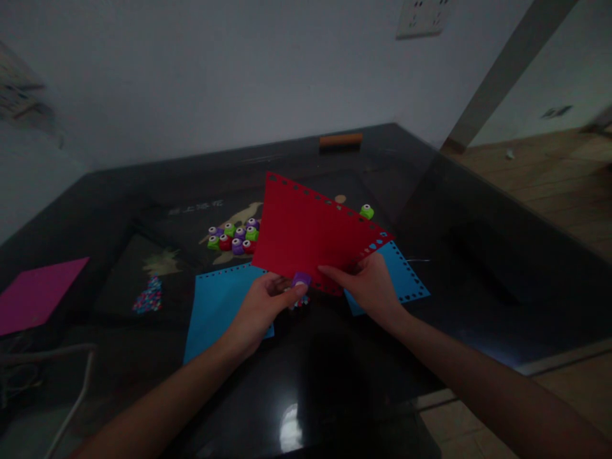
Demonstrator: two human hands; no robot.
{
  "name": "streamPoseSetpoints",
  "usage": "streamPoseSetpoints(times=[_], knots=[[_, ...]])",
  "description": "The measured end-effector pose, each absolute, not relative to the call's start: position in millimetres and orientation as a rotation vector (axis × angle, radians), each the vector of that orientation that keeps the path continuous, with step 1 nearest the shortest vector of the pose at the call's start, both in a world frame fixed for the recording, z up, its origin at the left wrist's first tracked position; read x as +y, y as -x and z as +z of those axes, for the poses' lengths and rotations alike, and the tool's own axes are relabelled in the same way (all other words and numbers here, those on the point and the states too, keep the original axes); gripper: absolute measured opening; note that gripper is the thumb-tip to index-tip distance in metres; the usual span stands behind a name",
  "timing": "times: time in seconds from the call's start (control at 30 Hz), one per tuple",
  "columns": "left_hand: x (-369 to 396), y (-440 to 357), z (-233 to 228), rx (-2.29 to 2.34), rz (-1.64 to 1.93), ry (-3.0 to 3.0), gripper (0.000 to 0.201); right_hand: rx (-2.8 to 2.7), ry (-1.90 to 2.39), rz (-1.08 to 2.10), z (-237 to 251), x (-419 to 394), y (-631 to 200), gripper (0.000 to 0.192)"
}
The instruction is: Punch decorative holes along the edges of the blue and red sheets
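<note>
Red sheet (306, 233) lifted over blue sheet (215, 306), tilted – near edge fed into purple punch (301, 279); left hand (261, 309) closed on punch, right hand (370, 287) pinching sheet's edge to steady it; spare punches (234, 237) clustered behind.

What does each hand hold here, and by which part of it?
The left hand grips a small purple punch set on the near edge of the red sheet. The right hand holds that sheet by the same near edge.
</note>
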State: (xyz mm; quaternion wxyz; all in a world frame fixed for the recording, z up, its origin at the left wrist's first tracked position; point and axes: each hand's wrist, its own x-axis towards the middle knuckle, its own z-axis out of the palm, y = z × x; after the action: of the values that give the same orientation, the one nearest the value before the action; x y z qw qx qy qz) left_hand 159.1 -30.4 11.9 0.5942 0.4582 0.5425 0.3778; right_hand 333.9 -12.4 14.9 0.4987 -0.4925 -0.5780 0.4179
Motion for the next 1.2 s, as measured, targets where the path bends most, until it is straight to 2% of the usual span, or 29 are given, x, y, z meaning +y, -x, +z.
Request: streamPoseSetpoints(times=[0.4,0.6,1.2], knots=[[-30,-157,6,1.248,0.908,-1.009,0.024,-1.415,1.194,0.973,12,-12,-333,0.018],[-31,-156,5,1.263,0.901,-1.021,0.03,-1.436,1.242,0.968,11,-13,-333,0.01],[-32,-155,2,1.171,0.947,-0.973,0.03,-1.418,1.223,0.975,14,-16,-332,0.012]])
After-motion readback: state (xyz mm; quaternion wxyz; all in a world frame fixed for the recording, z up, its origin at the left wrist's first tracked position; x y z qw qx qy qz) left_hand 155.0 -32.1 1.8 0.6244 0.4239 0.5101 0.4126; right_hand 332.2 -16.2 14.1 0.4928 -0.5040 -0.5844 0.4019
